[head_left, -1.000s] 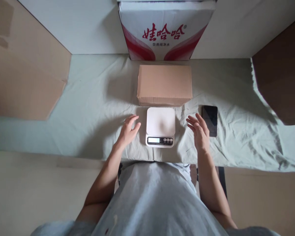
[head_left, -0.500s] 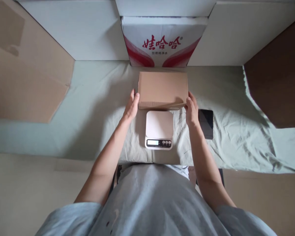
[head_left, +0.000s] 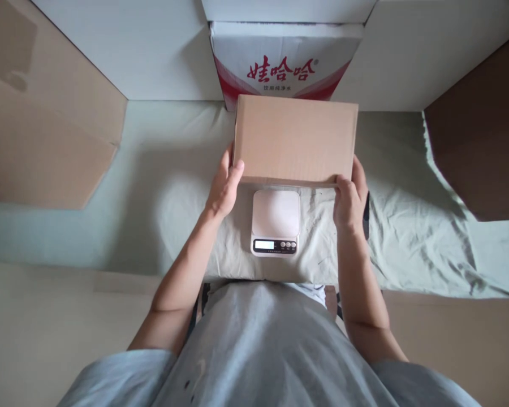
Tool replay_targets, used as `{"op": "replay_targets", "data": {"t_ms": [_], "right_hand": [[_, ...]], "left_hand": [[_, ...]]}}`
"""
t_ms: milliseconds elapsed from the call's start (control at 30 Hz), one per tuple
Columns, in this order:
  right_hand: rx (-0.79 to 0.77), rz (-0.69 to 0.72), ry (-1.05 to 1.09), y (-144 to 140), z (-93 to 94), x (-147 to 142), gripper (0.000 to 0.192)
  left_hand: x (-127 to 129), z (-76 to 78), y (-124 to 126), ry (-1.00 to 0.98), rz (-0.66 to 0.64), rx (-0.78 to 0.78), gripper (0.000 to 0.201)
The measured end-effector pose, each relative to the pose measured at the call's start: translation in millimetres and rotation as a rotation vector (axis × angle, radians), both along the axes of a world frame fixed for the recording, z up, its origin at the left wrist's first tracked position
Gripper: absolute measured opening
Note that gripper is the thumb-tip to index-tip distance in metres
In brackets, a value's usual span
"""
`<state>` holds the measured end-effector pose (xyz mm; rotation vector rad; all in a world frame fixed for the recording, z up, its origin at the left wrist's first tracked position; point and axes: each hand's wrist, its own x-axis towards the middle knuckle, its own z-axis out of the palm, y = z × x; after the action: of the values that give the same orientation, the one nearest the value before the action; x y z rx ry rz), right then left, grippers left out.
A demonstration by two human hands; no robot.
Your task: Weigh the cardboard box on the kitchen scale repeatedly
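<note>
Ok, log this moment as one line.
left hand: grips cardboard box left end | right hand: grips right end | box: above scale | scale: bare

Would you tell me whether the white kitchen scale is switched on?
On: the white kitchen scale's small display glows pale blue; digits unreadable.

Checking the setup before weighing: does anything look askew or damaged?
Nothing looks damaged or spilled. The cardboard box is intact, gripped by the left hand and right hand; the scale sits square on the wrinkled cloth.
</note>
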<state>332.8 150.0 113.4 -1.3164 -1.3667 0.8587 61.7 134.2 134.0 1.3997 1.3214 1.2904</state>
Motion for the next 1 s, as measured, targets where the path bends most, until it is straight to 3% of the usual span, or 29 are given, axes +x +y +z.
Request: {"op": "replay_targets", "data": {"t_ms": [167, 300, 467, 700, 1000], "right_hand": [[-0.002, -0.039, 0.066, -54, 18.5, -9, 0.048], [-0.096, -0.041, 0.104, -83, 8.5, -14, 0.047], [-0.132, -0.055, 0.11, -100, -2.3, -8, 0.047], [-0.162, -0.02, 0.03, -110, 1.7, 3, 0.048], [-0.198, -0.028, 0.028, -112, 1.3, 4, 0.049]], "left_hand": [[-8, 5.0, -42, -0.02, -0.039, -0.072, 0.068], [-6, -0.7, -73, 0.013, 0.031, -0.205, 0.067], [5, -8.7, -99, 0.034, 0.085, -0.25, 0.07], [11, -21.0, -114, 0.009, 0.064, -0.277, 0.071], [14, -17.6, -114, 0.13, 0.072, -0.25, 0.071]]}}
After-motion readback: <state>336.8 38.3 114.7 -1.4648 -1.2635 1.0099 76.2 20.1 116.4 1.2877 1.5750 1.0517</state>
